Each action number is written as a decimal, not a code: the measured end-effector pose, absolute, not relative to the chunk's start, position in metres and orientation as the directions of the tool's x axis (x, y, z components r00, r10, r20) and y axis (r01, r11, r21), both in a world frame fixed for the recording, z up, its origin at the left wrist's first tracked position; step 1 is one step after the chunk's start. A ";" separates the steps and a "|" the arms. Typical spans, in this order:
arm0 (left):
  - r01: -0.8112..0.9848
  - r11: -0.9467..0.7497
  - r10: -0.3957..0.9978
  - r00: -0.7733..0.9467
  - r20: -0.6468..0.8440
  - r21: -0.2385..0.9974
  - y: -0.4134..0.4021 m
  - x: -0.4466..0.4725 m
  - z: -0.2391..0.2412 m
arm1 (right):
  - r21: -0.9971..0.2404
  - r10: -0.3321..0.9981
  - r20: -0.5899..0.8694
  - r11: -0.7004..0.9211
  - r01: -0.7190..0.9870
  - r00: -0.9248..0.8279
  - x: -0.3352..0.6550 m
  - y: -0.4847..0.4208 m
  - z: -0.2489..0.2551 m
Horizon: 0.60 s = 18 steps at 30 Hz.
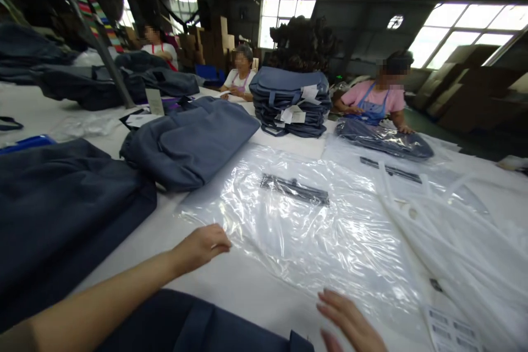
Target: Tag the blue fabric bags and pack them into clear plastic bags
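My left hand rests on the white table at the near left corner of a clear plastic bag, its fingers curled and pinched at the bag's edge. My right hand hovers with its fingers stretched out over the bag's near edge, holding nothing. The bag lies flat and has a dark printed strip near its far end. A dark navy fabric bag lies just below my arms at the table's front.
Grey-blue bags lie to the left, and a stack of folded ones stands at the back. More plastic bags pile up on the right. Three people sit across the table; one in pink handles a wrapped bag.
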<state>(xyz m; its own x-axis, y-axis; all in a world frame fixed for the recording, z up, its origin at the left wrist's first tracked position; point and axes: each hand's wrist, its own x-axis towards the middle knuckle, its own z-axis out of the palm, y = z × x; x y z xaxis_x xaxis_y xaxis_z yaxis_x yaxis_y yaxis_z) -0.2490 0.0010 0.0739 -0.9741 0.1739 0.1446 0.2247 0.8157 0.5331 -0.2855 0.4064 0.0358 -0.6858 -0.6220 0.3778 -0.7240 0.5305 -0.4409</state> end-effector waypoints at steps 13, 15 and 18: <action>0.066 0.941 0.126 -0.978 -0.164 0.330 -0.020 -0.422 0.049 | -0.419 -0.233 -0.116 0.893 -0.165 -0.965 -0.434 0.396 0.049; 0.040 0.947 0.074 -0.993 -0.096 0.317 -0.017 -0.427 0.057 | -0.369 -0.230 -0.065 0.909 -0.191 -0.971 -0.440 0.389 0.060; 0.030 0.953 0.033 -0.999 -0.005 0.303 -0.010 -0.426 0.065 | -0.293 -0.223 0.050 0.928 -0.228 -0.973 -0.445 0.381 0.079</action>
